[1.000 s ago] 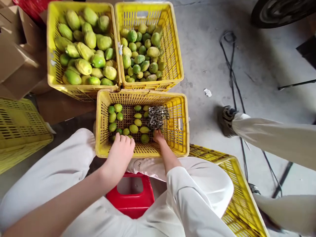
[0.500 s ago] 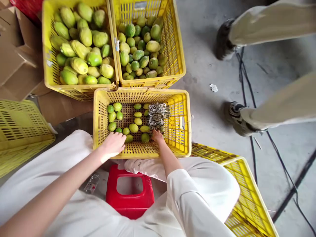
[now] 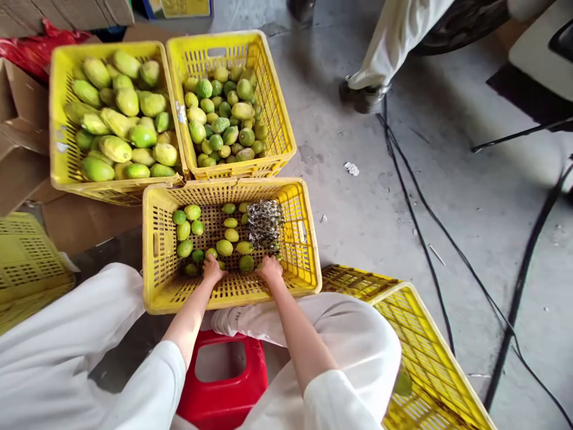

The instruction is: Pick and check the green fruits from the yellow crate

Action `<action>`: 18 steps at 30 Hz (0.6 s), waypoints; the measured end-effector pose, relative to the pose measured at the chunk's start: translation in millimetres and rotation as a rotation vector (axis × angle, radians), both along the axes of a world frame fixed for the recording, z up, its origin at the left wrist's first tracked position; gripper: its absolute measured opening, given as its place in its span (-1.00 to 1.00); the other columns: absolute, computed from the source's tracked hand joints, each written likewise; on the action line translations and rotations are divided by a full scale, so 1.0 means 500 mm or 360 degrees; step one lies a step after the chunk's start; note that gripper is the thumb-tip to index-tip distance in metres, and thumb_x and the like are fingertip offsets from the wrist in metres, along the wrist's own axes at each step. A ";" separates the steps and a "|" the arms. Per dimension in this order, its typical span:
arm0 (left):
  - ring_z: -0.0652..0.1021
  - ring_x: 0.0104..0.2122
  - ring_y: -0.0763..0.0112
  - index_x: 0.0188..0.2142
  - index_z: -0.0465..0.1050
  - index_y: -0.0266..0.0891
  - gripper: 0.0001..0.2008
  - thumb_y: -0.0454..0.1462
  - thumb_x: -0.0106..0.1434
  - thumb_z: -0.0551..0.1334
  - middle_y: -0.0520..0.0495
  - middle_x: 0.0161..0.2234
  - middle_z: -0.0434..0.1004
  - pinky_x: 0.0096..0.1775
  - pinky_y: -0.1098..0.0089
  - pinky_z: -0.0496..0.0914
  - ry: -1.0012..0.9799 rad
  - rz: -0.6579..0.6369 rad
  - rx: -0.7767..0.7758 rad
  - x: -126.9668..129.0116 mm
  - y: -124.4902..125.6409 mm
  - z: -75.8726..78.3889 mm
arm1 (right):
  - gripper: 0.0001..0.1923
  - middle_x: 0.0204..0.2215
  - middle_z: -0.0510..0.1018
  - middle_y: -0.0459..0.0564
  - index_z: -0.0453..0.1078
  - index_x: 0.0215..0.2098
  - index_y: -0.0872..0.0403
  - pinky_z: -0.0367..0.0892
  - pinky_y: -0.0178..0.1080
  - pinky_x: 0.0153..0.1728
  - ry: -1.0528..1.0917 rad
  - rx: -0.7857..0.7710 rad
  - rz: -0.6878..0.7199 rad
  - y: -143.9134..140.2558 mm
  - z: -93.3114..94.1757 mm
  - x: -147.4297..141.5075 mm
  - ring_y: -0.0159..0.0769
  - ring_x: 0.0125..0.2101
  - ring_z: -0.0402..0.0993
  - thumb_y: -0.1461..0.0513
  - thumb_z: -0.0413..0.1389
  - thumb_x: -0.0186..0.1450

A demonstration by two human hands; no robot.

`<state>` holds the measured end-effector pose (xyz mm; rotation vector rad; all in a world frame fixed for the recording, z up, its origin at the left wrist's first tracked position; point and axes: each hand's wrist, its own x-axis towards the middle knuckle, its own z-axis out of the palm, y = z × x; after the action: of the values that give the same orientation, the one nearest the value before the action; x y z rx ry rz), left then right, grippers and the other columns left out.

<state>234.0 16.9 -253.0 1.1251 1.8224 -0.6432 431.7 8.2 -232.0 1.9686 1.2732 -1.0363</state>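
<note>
Both my hands reach into the near yellow crate [image 3: 152, 251], which holds small green-yellow, lemon-like fruits [image 3: 224, 248] on its slotted floor. Near the front wall, my left hand [image 3: 213, 272] has its fingers curled round one small fruit, mostly covered by the hand. To its right, my right hand [image 3: 270, 269] is low by the front wall, just below a shiny, crinkled silvery bundle [image 3: 264, 224]. Its fingertips point down and left; whether they grip anything is hidden.
Behind stand two yellow crates, the left with larger fruits [image 3: 115, 149], the right with smaller ones [image 3: 220, 125]. A red stool [image 3: 224, 397] is below me. Another yellow crate [image 3: 430, 340] lies at right. Black cables [image 3: 447, 263] cross the floor near a person's shoe [image 3: 367, 95].
My left hand has moved right along the near crate's front, onto a fruit there. My right hand has shifted slightly left, away from the silvery bundle. The view has turned, and the other person has moved farther back.
</note>
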 end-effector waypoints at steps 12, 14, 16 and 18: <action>0.64 0.40 -0.24 0.48 0.15 -0.23 -0.25 -0.25 0.43 0.43 -0.59 0.38 0.58 0.26 0.05 0.49 -0.0094 0.0046 0.0054 -0.023 0.011 -0.001 | -0.52 0.31 0.66 0.38 0.59 0.27 0.12 0.58 -0.21 0.03 0.0150 0.0202 -0.0231 -0.003 0.018 -0.013 0.09 0.23 0.75 0.18 0.42 0.43; 0.65 0.39 -0.23 0.48 0.19 -0.27 -0.26 -0.27 0.43 0.44 -0.63 0.44 0.52 0.23 0.08 0.52 -0.0097 0.0067 0.0074 -0.018 0.008 0.000 | -0.53 0.31 0.65 0.38 0.59 0.27 0.12 0.58 -0.20 0.00 0.0172 0.0238 -0.0258 -0.007 0.022 -0.015 0.08 0.20 0.76 0.17 0.41 0.44; 0.65 0.38 -0.24 0.48 0.25 -0.31 -0.25 -0.27 0.41 0.47 -0.70 0.52 0.39 0.18 0.11 0.56 -0.0084 0.0107 0.0090 -0.012 0.006 0.001 | -0.52 0.32 0.65 0.37 0.57 0.29 0.10 0.58 -0.19 -0.04 0.0194 0.0270 -0.0281 -0.011 0.027 -0.020 0.08 0.19 0.76 0.13 0.39 0.46; 0.67 0.35 -0.26 0.47 0.29 -0.36 -0.23 -0.27 0.39 0.51 -0.74 0.53 0.33 0.14 0.13 0.59 -0.0058 0.0162 0.0100 -0.008 0.006 -0.001 | -0.50 0.33 0.65 0.35 0.56 0.31 0.07 0.57 -0.21 -0.07 0.0213 0.0298 -0.0299 -0.016 0.031 -0.026 0.06 0.20 0.75 0.09 0.39 0.48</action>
<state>229.9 19.7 -253.5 1.0708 1.8663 -0.5064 418.8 0.5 -216.4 2.2276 1.3167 -1.1947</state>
